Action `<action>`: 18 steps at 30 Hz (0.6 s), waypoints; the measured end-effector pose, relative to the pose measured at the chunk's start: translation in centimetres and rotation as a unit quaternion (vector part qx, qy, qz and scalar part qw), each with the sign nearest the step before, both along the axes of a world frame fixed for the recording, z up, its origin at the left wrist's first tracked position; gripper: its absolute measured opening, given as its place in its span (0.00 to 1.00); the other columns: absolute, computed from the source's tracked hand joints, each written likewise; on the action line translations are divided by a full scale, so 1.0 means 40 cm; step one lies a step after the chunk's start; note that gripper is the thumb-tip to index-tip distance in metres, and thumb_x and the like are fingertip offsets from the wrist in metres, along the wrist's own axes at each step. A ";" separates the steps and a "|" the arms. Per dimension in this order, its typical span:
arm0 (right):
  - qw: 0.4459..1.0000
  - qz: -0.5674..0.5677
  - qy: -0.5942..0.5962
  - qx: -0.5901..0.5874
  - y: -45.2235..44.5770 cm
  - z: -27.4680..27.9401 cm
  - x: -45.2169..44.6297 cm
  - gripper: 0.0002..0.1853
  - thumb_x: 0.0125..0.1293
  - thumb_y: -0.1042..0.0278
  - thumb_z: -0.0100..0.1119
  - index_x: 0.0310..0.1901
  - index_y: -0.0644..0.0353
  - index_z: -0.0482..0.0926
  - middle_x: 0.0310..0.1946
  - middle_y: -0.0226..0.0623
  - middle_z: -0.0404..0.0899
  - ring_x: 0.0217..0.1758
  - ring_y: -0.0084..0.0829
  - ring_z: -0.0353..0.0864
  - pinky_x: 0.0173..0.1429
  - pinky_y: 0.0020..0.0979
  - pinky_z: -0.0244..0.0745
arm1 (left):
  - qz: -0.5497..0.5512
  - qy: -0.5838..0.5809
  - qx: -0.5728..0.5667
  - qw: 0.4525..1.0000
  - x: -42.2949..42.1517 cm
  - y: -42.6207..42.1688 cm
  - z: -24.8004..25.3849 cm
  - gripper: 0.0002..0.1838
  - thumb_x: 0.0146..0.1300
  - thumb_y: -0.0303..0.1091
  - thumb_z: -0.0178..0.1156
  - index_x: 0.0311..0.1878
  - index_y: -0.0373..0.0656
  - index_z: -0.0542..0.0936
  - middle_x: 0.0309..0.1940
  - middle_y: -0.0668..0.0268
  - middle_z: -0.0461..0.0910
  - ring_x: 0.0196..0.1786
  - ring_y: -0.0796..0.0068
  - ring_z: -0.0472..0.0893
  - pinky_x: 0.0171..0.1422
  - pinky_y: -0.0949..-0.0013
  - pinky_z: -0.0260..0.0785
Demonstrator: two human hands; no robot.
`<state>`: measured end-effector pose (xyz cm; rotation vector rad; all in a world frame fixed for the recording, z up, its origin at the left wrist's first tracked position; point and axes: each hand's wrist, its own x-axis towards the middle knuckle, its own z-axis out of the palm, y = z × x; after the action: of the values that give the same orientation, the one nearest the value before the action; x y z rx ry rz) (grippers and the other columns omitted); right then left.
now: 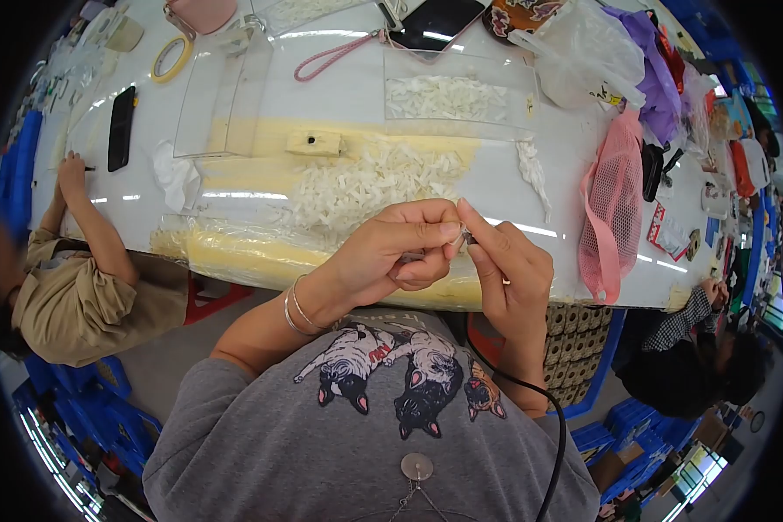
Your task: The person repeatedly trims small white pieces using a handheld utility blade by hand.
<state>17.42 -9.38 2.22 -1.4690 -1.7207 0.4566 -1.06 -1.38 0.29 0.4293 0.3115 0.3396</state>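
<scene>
Above the table's near edge, my left hand (409, 248) and my right hand (509, 270) meet at the fingertips. Both are pinched around something small, partly hidden between the fingers and too small to name. A loose pile of short white strips (370, 187) lies on the yellowish table covering just beyond my left hand. Behind the pile sits a small pale block (315, 143) with a dark hole in it. Farther back, a clear shallow tray (400, 119) holds more white strips.
An empty clear box (222, 104), a tape roll (171, 58) and a black phone (122, 129) are on the left. A pink mesh bag (612, 209) and plastic bags (592, 52) lie on the right. One person (87, 296) sits left, another (683, 357) right.
</scene>
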 end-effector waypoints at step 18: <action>0.963 -0.115 0.241 -0.047 -0.010 -0.040 -0.008 0.18 0.67 0.75 0.67 0.58 0.63 0.83 0.28 0.26 0.72 0.26 0.18 0.65 0.30 0.22 0.58 | 0.023 0.063 0.099 0.993 0.006 -0.012 0.020 0.14 0.79 0.39 0.54 0.38 0.40 0.73 0.24 0.74 0.68 0.19 0.88 0.59 0.24 0.79 0.48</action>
<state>17.09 -9.79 0.63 -1.4560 -1.1448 0.7096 -0.83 -1.86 1.09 0.6403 0.4123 0.3903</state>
